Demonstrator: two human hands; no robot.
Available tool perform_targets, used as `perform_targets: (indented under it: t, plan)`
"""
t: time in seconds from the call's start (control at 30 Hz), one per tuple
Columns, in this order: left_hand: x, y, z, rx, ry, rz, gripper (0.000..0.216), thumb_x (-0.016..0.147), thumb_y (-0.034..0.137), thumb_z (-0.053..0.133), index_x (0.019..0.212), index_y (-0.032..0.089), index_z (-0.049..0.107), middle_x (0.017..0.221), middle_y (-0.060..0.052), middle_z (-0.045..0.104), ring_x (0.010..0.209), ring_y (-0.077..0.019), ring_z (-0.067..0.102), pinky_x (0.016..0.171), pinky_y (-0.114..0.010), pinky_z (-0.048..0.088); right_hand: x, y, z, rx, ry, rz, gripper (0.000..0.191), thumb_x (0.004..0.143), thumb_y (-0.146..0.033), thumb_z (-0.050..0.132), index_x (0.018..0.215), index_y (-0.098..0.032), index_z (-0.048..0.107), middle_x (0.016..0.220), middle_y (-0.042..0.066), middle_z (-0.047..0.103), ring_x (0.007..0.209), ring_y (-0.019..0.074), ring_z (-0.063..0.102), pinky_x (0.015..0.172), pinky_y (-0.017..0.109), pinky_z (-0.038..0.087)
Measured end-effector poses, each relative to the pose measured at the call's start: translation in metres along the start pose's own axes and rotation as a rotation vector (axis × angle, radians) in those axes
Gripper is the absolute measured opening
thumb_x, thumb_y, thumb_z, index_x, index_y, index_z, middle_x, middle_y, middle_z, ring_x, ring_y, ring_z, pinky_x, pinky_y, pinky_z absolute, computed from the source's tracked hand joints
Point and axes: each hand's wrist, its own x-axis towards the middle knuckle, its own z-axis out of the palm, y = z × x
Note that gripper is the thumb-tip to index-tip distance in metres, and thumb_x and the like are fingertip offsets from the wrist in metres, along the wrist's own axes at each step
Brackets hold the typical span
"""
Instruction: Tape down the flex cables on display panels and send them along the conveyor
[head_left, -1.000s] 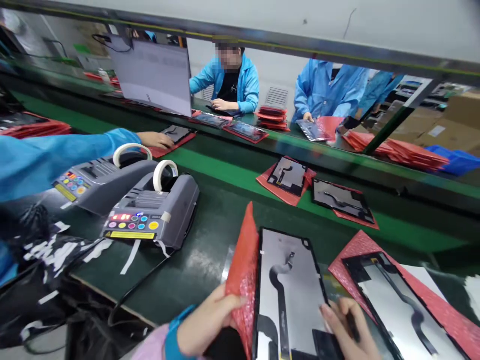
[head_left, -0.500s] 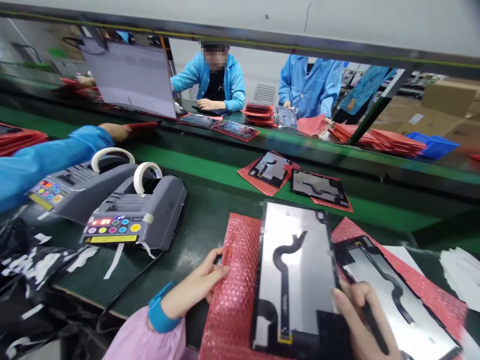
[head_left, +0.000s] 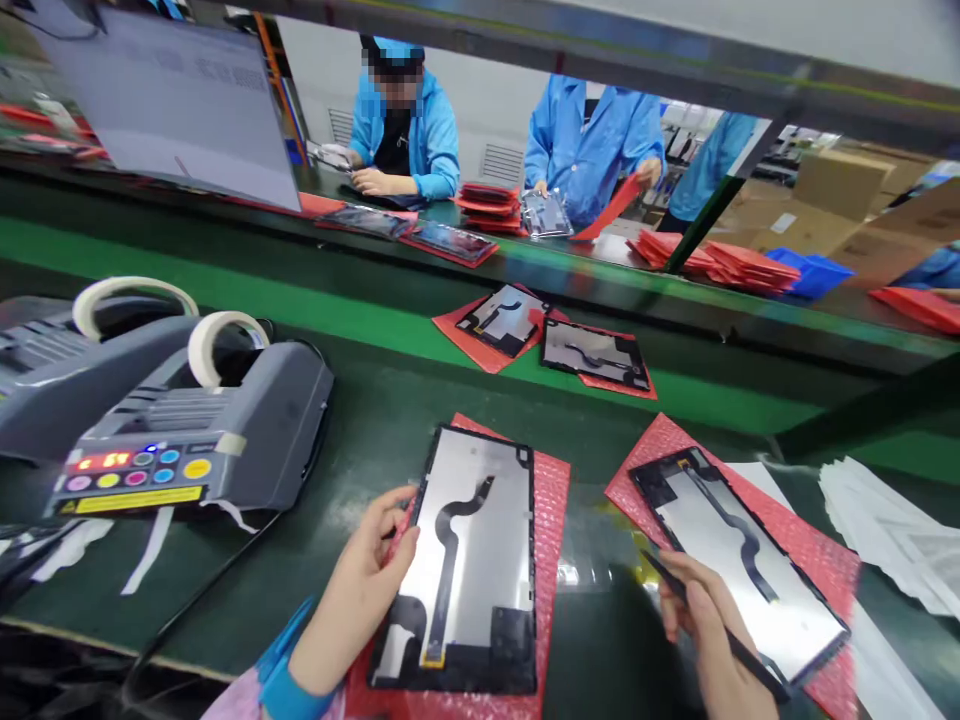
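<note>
A dark green desk fills the near part of the room, with two co-workers in blue jackets beyond it. On its left stands a grey tape machine carrying a white roll. Near the middle, a red bubble sheet lies under a display panel, silvery back up, its dark ribbon cable bending across it. To the right, a second panel lies aslant on another red sheet. The left hand has its fingers closed on the left edge of the first sheet; whether they also grip the panel, I cannot tell. The right hand holds a slim black tool between narrowed fingers, near the second panel.
</note>
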Motion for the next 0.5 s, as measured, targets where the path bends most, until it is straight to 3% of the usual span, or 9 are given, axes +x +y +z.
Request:
perform_targets:
  t: [0.13,0.27,0.5]
  plan:
    - [0.001,-0.004,0.001,0.047,0.111,0.055,0.054,0.086,0.053,0.064,0.127,0.021,0.05,0.086,0.001,0.061,0.076,-0.0194,0.065,0.063,-0.027,0.051,0.003,0.024,-0.02,-0.073,-0.026,0.041,0.039,0.086,-0.061,0.071,0.09,-0.023,0.061,0.05,-0.006,0.058,0.045,0.0164,0.058,0.053,0.03,0.051]
    - [-0.008,-0.009,-0.004,0.183,0.088,0.101,0.048,0.093,0.051,0.056,0.131,0.022,0.048,0.098,-0.005,0.07,0.078,-0.0214,0.07,0.07,-0.032,0.057,-0.003,0.029,-0.025,-0.156,-0.008,0.124,0.038,0.086,-0.058,0.073,0.086,-0.023,0.059,0.047,-0.008,0.055,0.038,0.0139,0.053,0.042,0.026,0.044]
    - [-0.036,-0.002,-0.028,0.781,0.092,0.476,0.039,0.103,0.043,0.049,0.139,0.028,0.053,0.123,-0.007,0.073,0.104,-0.0286,0.075,0.089,-0.042,0.061,0.004,0.017,-0.026,-0.145,-0.052,0.199,0.046,0.078,-0.064,0.078,0.074,-0.021,0.061,0.053,-0.002,0.063,0.034,0.0121,0.052,0.037,0.026,0.044]
